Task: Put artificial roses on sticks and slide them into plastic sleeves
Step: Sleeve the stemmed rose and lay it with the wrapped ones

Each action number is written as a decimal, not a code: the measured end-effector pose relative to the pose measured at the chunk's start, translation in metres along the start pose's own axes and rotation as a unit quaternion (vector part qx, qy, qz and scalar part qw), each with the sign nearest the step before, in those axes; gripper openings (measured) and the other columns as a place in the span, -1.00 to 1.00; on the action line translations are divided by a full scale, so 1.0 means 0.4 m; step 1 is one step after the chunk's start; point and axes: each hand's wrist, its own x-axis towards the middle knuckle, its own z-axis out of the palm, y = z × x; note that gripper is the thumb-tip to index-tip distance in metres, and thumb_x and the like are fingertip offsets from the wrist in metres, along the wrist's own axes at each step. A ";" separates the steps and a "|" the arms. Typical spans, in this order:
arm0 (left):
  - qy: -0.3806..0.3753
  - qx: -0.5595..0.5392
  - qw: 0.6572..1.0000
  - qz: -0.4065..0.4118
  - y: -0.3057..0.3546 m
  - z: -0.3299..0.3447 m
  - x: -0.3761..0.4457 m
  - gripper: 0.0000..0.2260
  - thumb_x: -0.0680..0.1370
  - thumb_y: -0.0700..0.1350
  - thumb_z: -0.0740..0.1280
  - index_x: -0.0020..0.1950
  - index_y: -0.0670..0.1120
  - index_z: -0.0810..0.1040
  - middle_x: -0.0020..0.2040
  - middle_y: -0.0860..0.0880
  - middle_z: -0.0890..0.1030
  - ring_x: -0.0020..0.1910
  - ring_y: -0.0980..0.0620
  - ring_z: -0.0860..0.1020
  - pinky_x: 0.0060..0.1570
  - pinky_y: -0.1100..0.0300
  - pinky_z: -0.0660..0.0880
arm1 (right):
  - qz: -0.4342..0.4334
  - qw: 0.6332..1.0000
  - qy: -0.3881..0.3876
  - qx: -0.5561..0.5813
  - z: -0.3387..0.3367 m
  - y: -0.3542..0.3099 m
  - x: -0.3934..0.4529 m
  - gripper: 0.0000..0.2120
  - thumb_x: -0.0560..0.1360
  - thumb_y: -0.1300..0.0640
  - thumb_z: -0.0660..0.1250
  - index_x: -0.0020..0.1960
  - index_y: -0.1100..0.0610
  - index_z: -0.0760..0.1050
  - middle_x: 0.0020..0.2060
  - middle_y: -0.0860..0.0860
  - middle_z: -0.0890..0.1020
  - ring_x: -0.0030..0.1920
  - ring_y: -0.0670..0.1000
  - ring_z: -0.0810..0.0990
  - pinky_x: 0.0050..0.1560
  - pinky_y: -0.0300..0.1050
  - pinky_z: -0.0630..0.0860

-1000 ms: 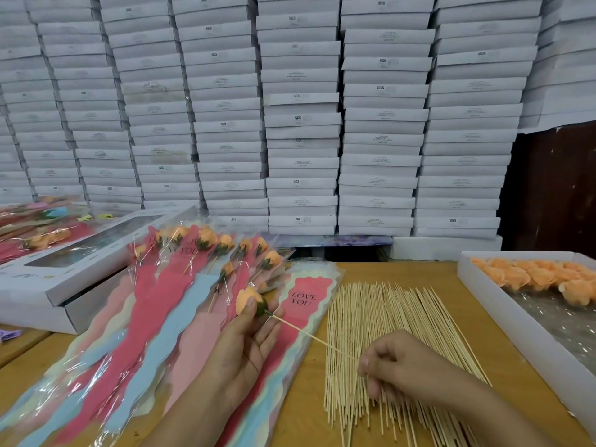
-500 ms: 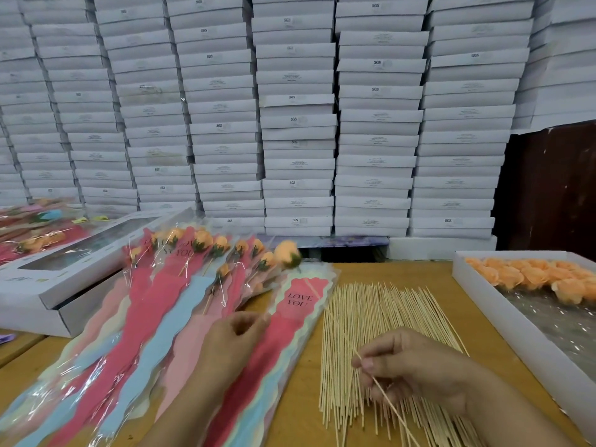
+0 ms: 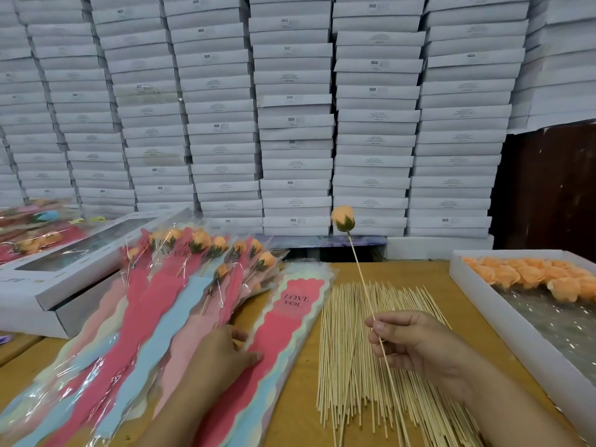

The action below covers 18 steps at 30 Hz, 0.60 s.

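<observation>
My right hand (image 3: 416,345) pinches a thin wooden stick (image 3: 361,279) that carries an orange rose bud (image 3: 342,217) at its top, held nearly upright above the pile of loose sticks (image 3: 354,366). My left hand (image 3: 222,356) rests on the stack of empty plastic sleeves (image 3: 290,321), whose top one reads "LOVE YOU"; its fingertips touch that sleeve's left edge. To the left lie several filled sleeves with roses (image 3: 200,250), fanned out.
A white box of loose orange roses (image 3: 529,275) stands at the right on the wooden table (image 3: 396,272). A white windowed gift box (image 3: 64,272) lies at the left. Stacks of white boxes (image 3: 296,117) fill the wall behind.
My right hand has swung the stick with the rose up and to the right, from over the sleeves to nearly upright. My left hand let go of the rose and dropped onto the sleeve stack.
</observation>
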 end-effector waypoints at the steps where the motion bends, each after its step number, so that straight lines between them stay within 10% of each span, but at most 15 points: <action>1: 0.005 -0.001 1.000 -0.002 0.001 0.001 -0.002 -0.70 0.41 0.06 0.56 0.05 0.04 0.58 -0.11 0.08 0.58 -0.17 0.19 0.54 -0.29 0.29 0.40 | -0.001 1.000 0.000 -0.001 0.000 0.001 0.001 -0.73 0.35 0.21 0.48 0.03 0.26 0.67 -0.21 0.16 0.69 -0.29 0.03 0.66 -0.38 -0.19 0.59; 18: -0.020 0.012 1.000 0.002 0.004 -0.009 0.003 -0.60 0.53 0.01 0.46 -0.45 -0.07 0.44 -0.56 0.06 0.44 -0.54 0.16 0.41 -0.47 0.24 0.29 | -0.002 1.000 0.004 0.001 -0.003 0.005 0.005 -0.90 0.48 0.27 0.43 -0.05 0.22 0.71 -0.19 0.16 0.69 -0.29 0.02 0.66 -0.36 -0.19 0.59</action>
